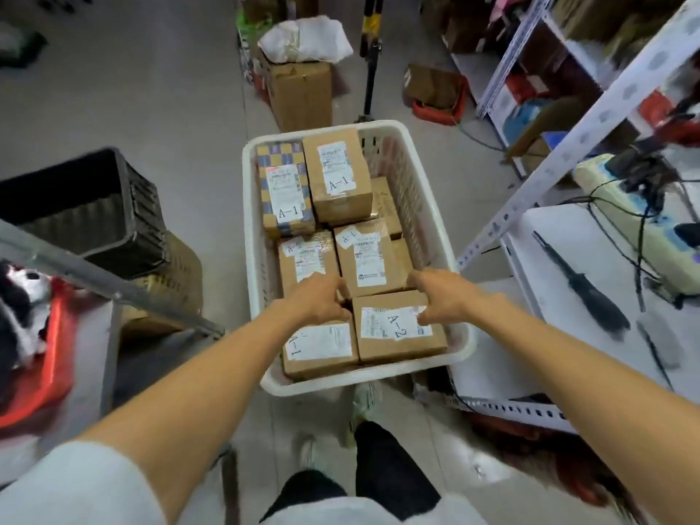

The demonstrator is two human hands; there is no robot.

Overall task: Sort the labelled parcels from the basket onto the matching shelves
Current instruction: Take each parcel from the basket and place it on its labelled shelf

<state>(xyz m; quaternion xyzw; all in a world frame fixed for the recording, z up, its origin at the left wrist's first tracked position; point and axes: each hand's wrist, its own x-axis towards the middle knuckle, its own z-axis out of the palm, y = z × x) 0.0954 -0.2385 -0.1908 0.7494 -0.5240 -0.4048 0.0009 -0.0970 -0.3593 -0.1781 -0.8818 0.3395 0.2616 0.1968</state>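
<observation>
A-2 parcel (pixel 401 335): flat in near right corner of white basket (pixel 468 346), beside A-1 parcel (pixel 320 350).
Left hand (pixel 322 297): curled round its far left edge.
Right hand (pixel 441 293): gripping its right edge, thumb on label.

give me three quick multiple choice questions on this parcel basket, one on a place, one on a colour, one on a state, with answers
1. Where in the basket does the A-2 parcel lie?
A. near right corner
B. far left corner
C. middle, under another parcel

2. What colour is the basket?
A. black
B. red
C. white

3. What are the left hand and right hand doing?
A. both hang idle
B. both hold the A-2 parcel by its sides
C. both grip the basket's rim

Answers:
1 A, it lies on top by the near and right walls.
2 C, its rim and walls are white.
3 B, fingers curl at the parcel's left and right edges.
</observation>
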